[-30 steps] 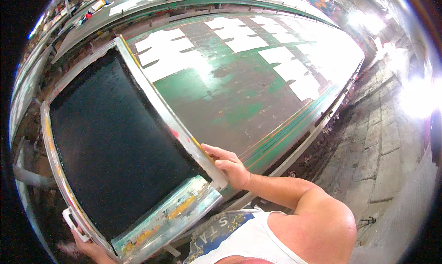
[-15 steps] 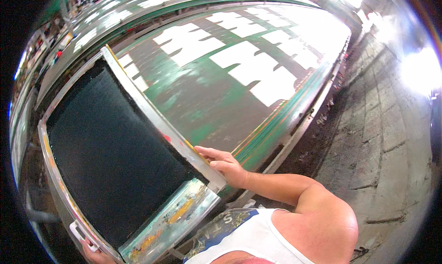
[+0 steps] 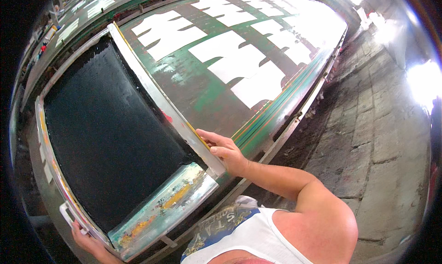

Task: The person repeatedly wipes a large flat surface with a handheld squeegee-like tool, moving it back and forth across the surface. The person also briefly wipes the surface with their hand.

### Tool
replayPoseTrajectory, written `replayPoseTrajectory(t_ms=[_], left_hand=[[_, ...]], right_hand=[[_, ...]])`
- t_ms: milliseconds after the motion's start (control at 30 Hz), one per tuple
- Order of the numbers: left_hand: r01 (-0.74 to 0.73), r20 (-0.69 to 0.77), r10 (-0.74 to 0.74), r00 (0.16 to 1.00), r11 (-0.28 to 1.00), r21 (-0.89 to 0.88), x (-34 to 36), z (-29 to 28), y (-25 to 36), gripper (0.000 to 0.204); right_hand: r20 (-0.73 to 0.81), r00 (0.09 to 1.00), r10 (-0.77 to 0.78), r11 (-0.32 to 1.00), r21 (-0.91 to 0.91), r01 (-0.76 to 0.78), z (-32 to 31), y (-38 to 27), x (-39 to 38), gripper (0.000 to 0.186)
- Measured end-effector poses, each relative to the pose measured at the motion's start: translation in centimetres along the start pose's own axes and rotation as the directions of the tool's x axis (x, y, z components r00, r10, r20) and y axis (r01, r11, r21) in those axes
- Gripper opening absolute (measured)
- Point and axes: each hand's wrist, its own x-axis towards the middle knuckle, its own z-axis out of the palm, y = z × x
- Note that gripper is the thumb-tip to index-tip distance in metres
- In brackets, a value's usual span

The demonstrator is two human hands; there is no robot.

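White pieces [image 3: 224,54] — beside black screen [image 3: 117,135]

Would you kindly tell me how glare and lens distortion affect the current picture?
Head view: a glaring light at right burns out to white; head view: the far white pieces wash together in glare; head view: the screen frame bows from fisheye bending; head view: the right hand reads clearly.

Pale block letters [image 3: 220,229] across the dark patterned panel [image 3: 206,226] of the wearer's white tank top [image 3: 269,234], beside a blue band [image 3: 230,233], smaller lettering along them, too blurred to read
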Motion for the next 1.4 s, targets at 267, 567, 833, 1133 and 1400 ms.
replayPoseTrajectory(t_ms=[267, 567, 833, 1133, 1400], left_hand=[[0.044, 0.101, -0.041, 0.994, 0.998, -0.033, -3.2, 11.2, -1.4, 0.05], [0.067, 0.038, -0.062, 0.997, 0.987, -0.143, -18.8, 28.6, 1.7, 0.051], [0.028, -0.029, -0.032, 0.999, 0.988, -0.151, -33.4, 44.7, 1.1, 0.045], [0.081, -0.036, -0.094, 0.995, 0.959, -0.272, -42.5, 53.6, 2.1, 0.04], [0.019, -0.031, -0.027, 0.999, 0.972, -0.235, -45.6, 56.0, 2.1, 0.045]], right_hand=[[-0.094, 0.994, -0.058, 0.951, -0.308, 0.026, -8.0, -4.8, 2.5, 0.089], [-0.156, 0.986, 0.061, 0.927, -0.357, -0.114, -27.2, -12.3, 4.1, 0.073], [-0.269, 0.963, 0.007, 0.947, -0.306, -0.093, -46.6, -16.6, 3.1, 0.064], [-0.273, 0.961, -0.035, 0.96, -0.275, -0.043, -57.3, -18.2, 0.5, 0.071], [-0.282, 0.958, -0.05, 0.96, -0.278, -0.032, -62.0, -17.6, 0.1, 0.068]])
